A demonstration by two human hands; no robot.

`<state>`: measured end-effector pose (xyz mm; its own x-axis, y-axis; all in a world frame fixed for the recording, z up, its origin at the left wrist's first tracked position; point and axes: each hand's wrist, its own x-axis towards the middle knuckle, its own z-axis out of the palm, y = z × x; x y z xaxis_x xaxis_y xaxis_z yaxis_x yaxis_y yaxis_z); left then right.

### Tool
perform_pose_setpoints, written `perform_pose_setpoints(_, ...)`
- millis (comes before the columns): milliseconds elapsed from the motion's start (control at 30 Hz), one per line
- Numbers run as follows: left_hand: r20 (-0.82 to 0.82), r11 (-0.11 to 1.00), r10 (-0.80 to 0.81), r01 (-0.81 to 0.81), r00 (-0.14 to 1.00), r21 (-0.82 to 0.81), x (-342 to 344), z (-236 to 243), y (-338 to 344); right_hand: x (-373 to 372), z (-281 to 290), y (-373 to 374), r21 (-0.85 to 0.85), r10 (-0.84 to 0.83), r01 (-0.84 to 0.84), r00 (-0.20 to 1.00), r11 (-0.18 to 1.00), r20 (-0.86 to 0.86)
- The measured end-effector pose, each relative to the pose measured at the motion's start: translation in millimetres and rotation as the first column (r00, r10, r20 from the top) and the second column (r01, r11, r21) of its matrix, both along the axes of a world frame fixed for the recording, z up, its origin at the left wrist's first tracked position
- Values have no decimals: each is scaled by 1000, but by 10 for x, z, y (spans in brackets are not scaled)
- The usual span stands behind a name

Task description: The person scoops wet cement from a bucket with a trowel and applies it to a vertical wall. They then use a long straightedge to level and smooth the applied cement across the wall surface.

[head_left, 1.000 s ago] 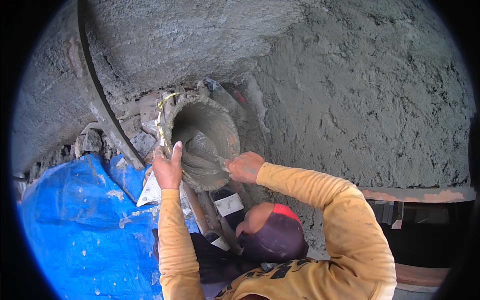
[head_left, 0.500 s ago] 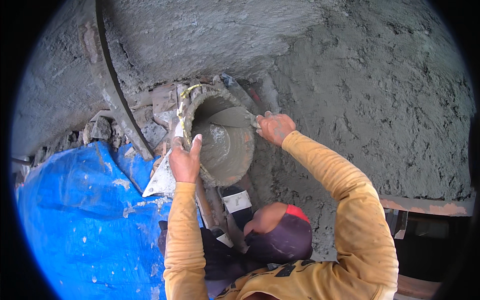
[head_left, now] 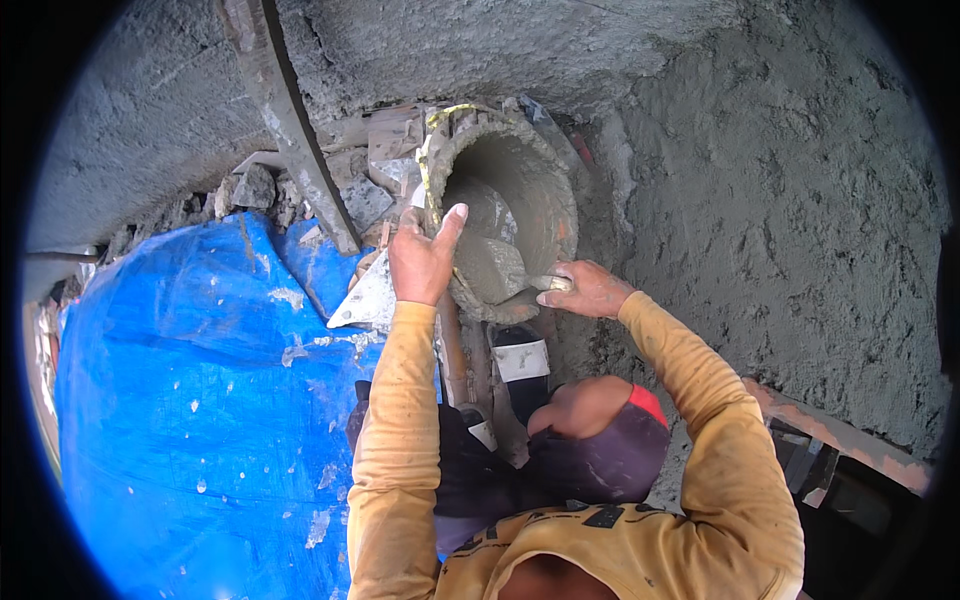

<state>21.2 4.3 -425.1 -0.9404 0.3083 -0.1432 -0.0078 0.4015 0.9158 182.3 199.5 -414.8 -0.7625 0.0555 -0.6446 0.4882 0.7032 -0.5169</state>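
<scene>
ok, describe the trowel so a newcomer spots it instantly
Find the big blue tarp at left, then the round, mortar-crusted bucket beyond its upper right edge. The trowel crosses the bucket's lower right rim, blade inside. Its pale handle, gripped by the right hand, sets it apart from the bucket, which the left hand holds by the rim.

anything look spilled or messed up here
Yes: pale splashes spot the blue tarp at the left, looking like spilled mortar. The bucket also looks odd, its edge ragged and crusted instead of smooth.
</scene>
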Motion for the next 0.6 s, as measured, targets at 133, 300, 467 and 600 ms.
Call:
perform_pose_setpoints(133, -104, 990, 106, -95, 989, 107, -49, -210, -35, 217, 17, -28, 322, 71, -7, 979, 947, -190)
perform_pose_setpoints(300, 153, 988, 64, -84, 986, 133, -55, -360, -29, 55, 370, 351, 584, 115, -26, 987, 811, -115)
perform_pose_setpoints(467, 49, 994, 109, -109, 993, 2, 330, 385, 139, 196, 869, 351, 604, 35, -1, 998, 797, -44)
perform_pose_setpoints(600, 76, 995, 86, -82, 993, -56, 591, 1409, -70, 304, 1514, 314, 624, 182, -101, 981, 775, -66)
